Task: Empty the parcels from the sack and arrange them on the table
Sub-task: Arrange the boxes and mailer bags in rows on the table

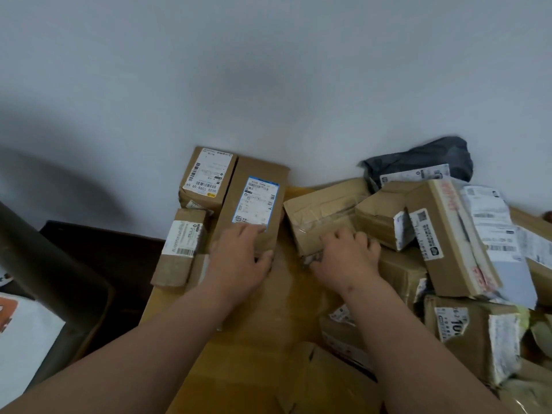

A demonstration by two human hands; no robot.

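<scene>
My left hand (239, 258) grips the near end of a long brown box with a blue-edged label (254, 201), fingers on top and thumb at its corner. My right hand (346, 258) holds the near edge of a taped brown box (319, 210), fingers curled over it. Both boxes lie on the wooden table (268, 324). At the back left stand a box with a white label (206, 177) and a smaller box (182, 246). No sack is in view.
A heap of several labelled cardboard parcels (448, 240) fills the table's right side, with a dark grey mailer bag (424, 159) behind it against the wall. More boxes (478, 333) crowd the near right. A dark chair (59, 294) stands left of the table.
</scene>
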